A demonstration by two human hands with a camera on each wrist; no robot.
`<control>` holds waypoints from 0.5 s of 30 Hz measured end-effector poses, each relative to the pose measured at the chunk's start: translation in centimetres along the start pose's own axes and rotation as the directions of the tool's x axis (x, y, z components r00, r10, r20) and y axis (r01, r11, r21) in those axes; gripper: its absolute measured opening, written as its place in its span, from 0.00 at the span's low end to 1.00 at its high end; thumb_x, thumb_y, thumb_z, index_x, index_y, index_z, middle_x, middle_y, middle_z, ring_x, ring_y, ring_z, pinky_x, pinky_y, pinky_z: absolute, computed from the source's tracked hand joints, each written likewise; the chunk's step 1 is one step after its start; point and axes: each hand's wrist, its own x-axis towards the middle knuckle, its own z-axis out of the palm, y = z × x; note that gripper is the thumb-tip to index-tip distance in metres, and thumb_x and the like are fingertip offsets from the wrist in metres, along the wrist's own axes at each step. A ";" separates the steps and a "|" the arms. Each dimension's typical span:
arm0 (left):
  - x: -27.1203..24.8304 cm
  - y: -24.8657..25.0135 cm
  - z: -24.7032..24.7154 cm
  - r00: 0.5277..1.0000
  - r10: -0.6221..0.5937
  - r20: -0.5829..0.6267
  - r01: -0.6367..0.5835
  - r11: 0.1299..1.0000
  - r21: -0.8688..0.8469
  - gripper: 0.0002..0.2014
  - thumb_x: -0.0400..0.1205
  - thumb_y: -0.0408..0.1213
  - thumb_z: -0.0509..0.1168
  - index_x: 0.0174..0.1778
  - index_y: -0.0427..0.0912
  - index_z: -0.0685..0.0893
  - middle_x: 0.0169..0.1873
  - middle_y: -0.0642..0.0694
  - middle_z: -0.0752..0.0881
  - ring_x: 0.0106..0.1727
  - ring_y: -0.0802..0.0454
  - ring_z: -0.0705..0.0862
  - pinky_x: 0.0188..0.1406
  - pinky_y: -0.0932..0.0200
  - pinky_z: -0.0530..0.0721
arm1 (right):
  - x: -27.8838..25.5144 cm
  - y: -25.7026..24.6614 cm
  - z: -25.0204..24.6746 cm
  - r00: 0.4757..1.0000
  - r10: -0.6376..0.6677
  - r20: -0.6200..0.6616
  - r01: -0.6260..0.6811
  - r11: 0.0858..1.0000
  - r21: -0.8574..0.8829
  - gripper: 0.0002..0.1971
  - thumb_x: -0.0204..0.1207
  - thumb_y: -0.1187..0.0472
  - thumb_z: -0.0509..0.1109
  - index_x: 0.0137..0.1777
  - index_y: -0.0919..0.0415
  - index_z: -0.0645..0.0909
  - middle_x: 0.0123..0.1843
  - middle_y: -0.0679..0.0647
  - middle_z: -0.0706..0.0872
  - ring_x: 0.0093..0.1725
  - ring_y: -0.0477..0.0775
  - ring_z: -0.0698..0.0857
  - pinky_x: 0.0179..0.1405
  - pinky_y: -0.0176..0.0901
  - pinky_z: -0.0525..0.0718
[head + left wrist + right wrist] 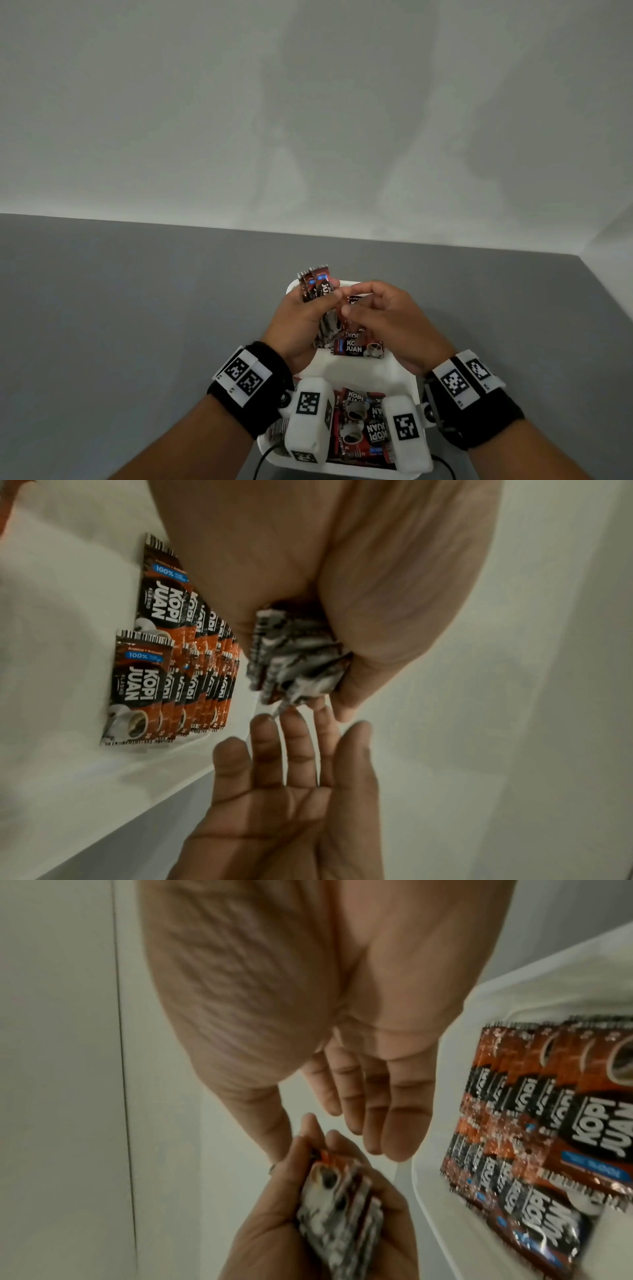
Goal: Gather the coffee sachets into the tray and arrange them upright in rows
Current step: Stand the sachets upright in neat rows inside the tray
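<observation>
Overhead: bundle of sachets (317, 287) gripped upright in left hand (301, 318).
Right hand (387, 318) held alongside, fingers (294, 731) loosely extended, empty, touching bundle's lower end; tray (356, 368) beneath.

A white plastic tray (404, 378) sits on the grey table (137, 308). Upright rows of coffee sachets (178, 669) stand in it; loose printed foil sachets (363, 428) lie nearer the person.

Your left hand (301, 317) is over the tray's (406, 378) far end, fingers curled round a sachet bundle (317, 286). Your right hand (390, 320) sits just beside it, fingers loosely bent, holding nothing, fingertips (291, 721) near the bundle.
</observation>
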 end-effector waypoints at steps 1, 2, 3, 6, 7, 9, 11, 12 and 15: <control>0.1 -0.1 0.0 1.000 0.024 -0.015 -0.024 1.000 0.003 0.08 0.85 0.24 0.65 0.58 0.34 0.80 0.49 0.34 0.90 0.46 0.39 0.91 0.41 0.48 0.90 | 0.0 0.1 0.3 1.000 0.005 0.004 -0.005 1.000 0.023 0.14 0.75 0.67 0.80 0.59 0.62 0.85 0.46 0.63 0.91 0.39 0.55 0.90 0.36 0.49 0.89; 0.2 -0.2 0.0 0.999 0.041 -0.029 -0.041 0.999 0.006 0.07 0.84 0.24 0.65 0.58 0.34 0.80 0.49 0.34 0.90 0.44 0.39 0.91 0.40 0.49 0.90 | 0.0 0.2 0.5 1.000 0.005 -0.002 -0.005 0.999 0.037 0.13 0.74 0.69 0.80 0.58 0.65 0.85 0.43 0.63 0.90 0.37 0.55 0.89 0.35 0.47 0.88; 0.3 -0.4 0.0 0.997 0.052 -0.054 -0.051 0.999 0.012 0.08 0.84 0.24 0.66 0.58 0.34 0.80 0.47 0.33 0.88 0.43 0.39 0.90 0.39 0.49 0.89 | 0.1 0.3 0.8 1.000 0.001 -0.012 -0.001 0.999 0.042 0.13 0.73 0.70 0.81 0.57 0.66 0.85 0.41 0.62 0.90 0.36 0.55 0.88 0.35 0.47 0.88; 0.3 -0.6 -0.3 0.992 0.087 -0.096 -0.082 0.995 0.053 0.09 0.82 0.24 0.70 0.56 0.32 0.81 0.42 0.31 0.85 0.40 0.38 0.88 0.39 0.48 0.89 | 0.4 0.4 1.1 0.999 -0.019 -0.043 0.020 1.000 0.016 0.13 0.71 0.71 0.82 0.54 0.67 0.85 0.39 0.60 0.91 0.36 0.55 0.89 0.38 0.47 0.88; 0.2 -0.5 -0.5 0.992 0.086 -0.092 -0.080 0.994 0.068 0.08 0.81 0.24 0.71 0.55 0.29 0.81 0.43 0.29 0.84 0.41 0.37 0.88 0.41 0.45 0.89 | 0.4 0.4 1.0 0.998 -0.030 -0.056 0.029 1.000 -0.004 0.13 0.70 0.71 0.83 0.53 0.67 0.86 0.40 0.59 0.92 0.37 0.55 0.90 0.38 0.46 0.88; 0.1 -0.3 -0.9 0.992 0.081 -0.092 -0.074 0.994 0.075 0.14 0.81 0.27 0.72 0.55 0.21 0.79 0.49 0.21 0.85 0.48 0.30 0.88 0.50 0.36 0.89 | 0.6 0.5 0.8 0.993 -0.062 -0.101 0.054 0.996 -0.076 0.10 0.70 0.70 0.83 0.49 0.65 0.88 0.40 0.59 0.93 0.39 0.57 0.92 0.40 0.48 0.90; 0.0 -0.2 -1.4 0.994 0.050 -0.096 -0.045 0.997 0.063 0.18 0.82 0.30 0.72 0.62 0.21 0.79 0.57 0.18 0.85 0.56 0.23 0.87 0.58 0.28 0.86 | 0.8 0.3 0.5 0.989 -0.077 -0.125 0.063 0.992 -0.112 0.07 0.71 0.70 0.82 0.46 0.62 0.89 0.40 0.58 0.93 0.41 0.57 0.93 0.45 0.51 0.92; 0.0 -0.1 -1.7 0.995 0.038 -0.095 -0.033 0.998 0.057 0.18 0.83 0.31 0.71 0.64 0.22 0.80 0.58 0.20 0.85 0.59 0.22 0.86 0.60 0.25 0.84 | 0.9 0.2 0.4 0.990 -0.071 -0.123 0.058 0.993 -0.107 0.06 0.72 0.70 0.81 0.46 0.61 0.90 0.40 0.57 0.93 0.40 0.55 0.92 0.45 0.50 0.91; 0.2 0.2 -2.3 0.995 0.036 -0.095 -0.030 0.998 0.062 0.16 0.83 0.29 0.70 0.64 0.25 0.81 0.58 0.21 0.86 0.59 0.20 0.86 0.61 0.22 0.83 | 1.2 -0.1 0.2 0.994 -0.068 -0.091 0.055 0.989 -0.137 0.05 0.75 0.70 0.78 0.45 0.59 0.90 0.38 0.53 0.93 0.38 0.49 0.90 0.39 0.40 0.86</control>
